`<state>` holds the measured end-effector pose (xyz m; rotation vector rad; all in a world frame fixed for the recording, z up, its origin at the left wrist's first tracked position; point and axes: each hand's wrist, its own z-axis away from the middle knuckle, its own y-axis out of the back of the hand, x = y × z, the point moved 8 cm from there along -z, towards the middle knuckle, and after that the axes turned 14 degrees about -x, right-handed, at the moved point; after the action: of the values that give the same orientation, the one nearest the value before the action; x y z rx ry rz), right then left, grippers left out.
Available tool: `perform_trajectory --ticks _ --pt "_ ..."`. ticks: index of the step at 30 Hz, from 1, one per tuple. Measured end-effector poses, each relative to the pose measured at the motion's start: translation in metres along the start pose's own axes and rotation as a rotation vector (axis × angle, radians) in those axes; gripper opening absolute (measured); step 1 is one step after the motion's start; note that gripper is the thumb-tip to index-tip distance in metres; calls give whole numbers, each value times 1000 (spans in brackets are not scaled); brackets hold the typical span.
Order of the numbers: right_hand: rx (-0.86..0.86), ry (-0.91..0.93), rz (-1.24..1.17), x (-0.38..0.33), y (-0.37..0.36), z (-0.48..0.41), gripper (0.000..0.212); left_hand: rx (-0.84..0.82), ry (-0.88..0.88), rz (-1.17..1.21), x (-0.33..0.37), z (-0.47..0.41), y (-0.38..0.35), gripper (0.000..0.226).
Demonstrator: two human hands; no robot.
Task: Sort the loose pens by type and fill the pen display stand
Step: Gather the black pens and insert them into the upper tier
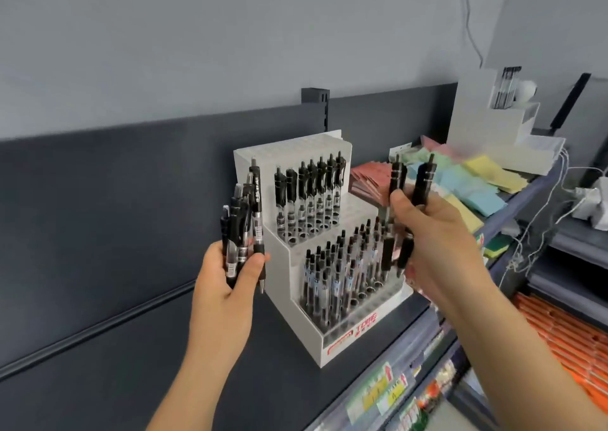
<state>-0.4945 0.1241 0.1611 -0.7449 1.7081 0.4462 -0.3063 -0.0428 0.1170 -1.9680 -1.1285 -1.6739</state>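
Observation:
A white stepped pen display stand [283, 266] sits on the dark shelf. Its middle step holds a row of black clip pens [307, 193]; its lower step is packed with several clear-barrelled pens [342, 266]. My left hand [227, 276] is left of the stand, shut on a bunch of several black pens [245, 220] held upright. My right hand [427, 233] is at the stand's right side, above the lower step, gripping two black pens [411, 200] with their tips pointing down.
Stacks of coloured sticky notes [473, 180] lie behind the stand to the right. A white desk organiser [493, 124] with pens stands at the back right. Cables [543, 220] hang off the shelf edge. Orange packs [566, 328] fill the lower right shelf.

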Motion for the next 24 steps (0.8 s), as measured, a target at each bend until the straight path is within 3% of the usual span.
perform_trajectory --ticks 7,11,14,24 --pt "-25 118 94 -22 12 -65 13 77 25 -43 3 -16 2 4" --pt "-26 174 265 -18 20 -106 9 165 55 -73 8 -16 -4 7" --pt "-50 210 365 -10 23 -130 21 244 75 -109 17 -14 -9 4" --pt "-460 232 623 17 3 -164 40 437 99 -195 35 7 -43 5"
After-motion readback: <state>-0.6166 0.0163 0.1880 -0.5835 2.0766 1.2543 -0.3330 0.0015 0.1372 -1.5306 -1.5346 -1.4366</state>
